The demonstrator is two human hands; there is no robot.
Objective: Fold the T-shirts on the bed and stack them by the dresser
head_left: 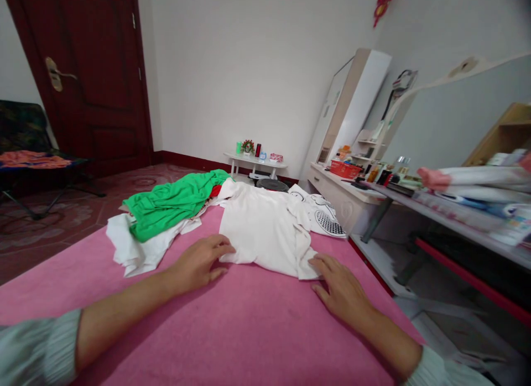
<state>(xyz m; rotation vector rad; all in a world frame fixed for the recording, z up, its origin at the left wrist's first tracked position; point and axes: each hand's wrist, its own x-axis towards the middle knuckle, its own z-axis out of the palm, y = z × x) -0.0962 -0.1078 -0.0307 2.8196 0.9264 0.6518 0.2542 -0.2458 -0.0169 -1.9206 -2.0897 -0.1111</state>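
A white T-shirt (261, 225) lies spread on the pink bed cover (249, 330), its hem towards me. My left hand (203, 261) is at the shirt's near left corner, fingertips touching the fabric and thumb apart from the fingers. On the near right corner rest the stretched fingers of my right hand (342, 286), with its thumb on the pink cover. The shirt's right side shows a folded, uneven edge. Behind it on the right lies a white garment with black printed patterns (327, 217).
To the left, a green garment (174, 201) is heaped over white clothing (136, 245). A dressing table (352, 187) with a red basket (345, 168) stands on the right, near a cluttered grey table (448, 209). A low white table (255, 160) stands beyond the bed.
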